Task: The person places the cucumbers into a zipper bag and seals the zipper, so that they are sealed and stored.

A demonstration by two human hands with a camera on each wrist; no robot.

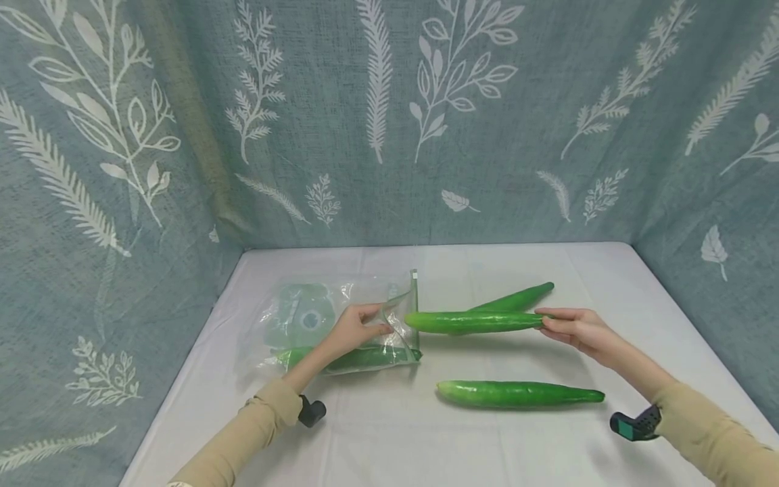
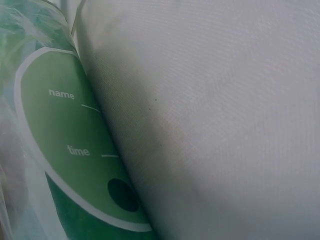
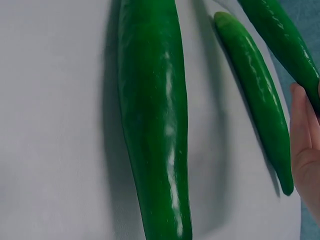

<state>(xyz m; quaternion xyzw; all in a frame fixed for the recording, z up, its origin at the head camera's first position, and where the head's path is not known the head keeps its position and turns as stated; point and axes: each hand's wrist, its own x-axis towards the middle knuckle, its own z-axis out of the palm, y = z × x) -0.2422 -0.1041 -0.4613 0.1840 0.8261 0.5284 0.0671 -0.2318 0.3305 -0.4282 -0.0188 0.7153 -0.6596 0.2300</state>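
Observation:
A clear zip bag point(image 1: 347, 291) with a green printed label lies on the left of the table, its mouth facing right. My left hand point(image 1: 354, 331) pinches the bag's edge near the mouth. Inside the bag, along its near side, is a cucumber point(image 1: 365, 358). My right hand point(image 1: 581, 331) grips another cucumber point(image 1: 471, 322) by its right end, level above the table. That cucumber's paler tip is at the bag's mouth; whether it is inside is unclear. In the left wrist view the bag's label point(image 2: 60, 120) reads "name" and "time", with the left hand out of sight.
A cucumber point(image 1: 526, 296) lies slanted on the table behind the held one. Nearer the front lies one more cucumber point(image 1: 520, 394), large in the right wrist view. The white-covered table point(image 1: 389, 439) has patterned blue-green curtain point(image 1: 328, 122) behind and at both sides.

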